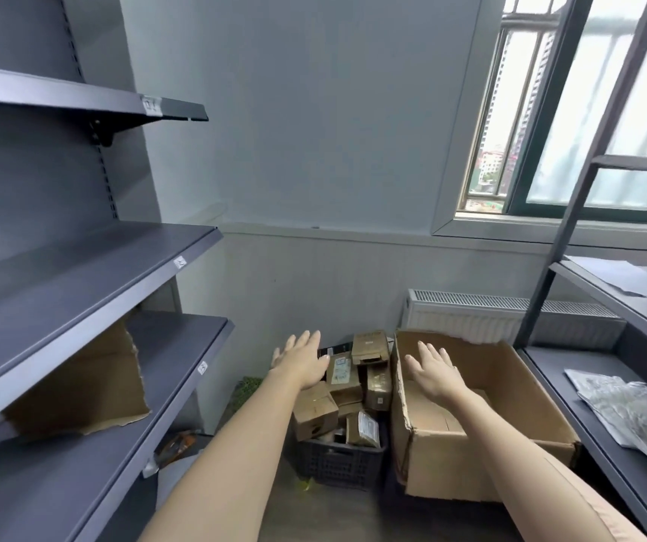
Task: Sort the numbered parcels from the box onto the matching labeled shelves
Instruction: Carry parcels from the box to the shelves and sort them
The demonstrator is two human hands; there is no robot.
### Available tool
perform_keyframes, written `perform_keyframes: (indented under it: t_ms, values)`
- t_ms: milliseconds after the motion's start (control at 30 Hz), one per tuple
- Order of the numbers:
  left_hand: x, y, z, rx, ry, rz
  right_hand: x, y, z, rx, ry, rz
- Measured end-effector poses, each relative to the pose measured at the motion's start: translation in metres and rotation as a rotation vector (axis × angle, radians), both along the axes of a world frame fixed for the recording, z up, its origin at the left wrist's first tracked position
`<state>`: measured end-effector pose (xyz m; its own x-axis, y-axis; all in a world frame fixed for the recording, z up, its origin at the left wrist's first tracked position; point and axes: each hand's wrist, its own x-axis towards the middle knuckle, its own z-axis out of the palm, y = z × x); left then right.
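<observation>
Reaching flat-fingered, left hand [301, 361] and right hand [433, 369] hover empty — over boxy cardboard parcels [343, 385] in a slatted crate [337, 461] beside a torn carton [470, 447].

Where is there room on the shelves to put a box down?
The middle left shelf looks bare along its whole top. The shelf below is free at the end right of the cardboard sheet. On the right shelf, the patch before the foil bags is bare. The crate is crammed with parcels.
</observation>
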<state>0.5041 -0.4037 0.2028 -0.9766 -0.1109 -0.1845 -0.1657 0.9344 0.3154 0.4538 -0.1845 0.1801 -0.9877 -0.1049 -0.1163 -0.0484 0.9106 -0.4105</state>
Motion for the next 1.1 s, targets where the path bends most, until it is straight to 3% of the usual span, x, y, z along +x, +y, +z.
perform_keyframes:
  t_ms: [533, 767, 1100]
  values:
    - [-0.150, -0.046, -0.044, 0.064, -0.124, 0.052, -0.160, -0.048, -0.051, 0.028, -0.121, 0.063]
    - [-0.247, -0.082, -0.056, 0.115, -0.119, -0.007, -0.252, -0.076, -0.054, 0.070, -0.109, -0.010]
    - [-0.332, -0.088, -0.093, 0.159, -0.209, -0.083, -0.319, -0.079, -0.082, 0.094, -0.204, -0.093]
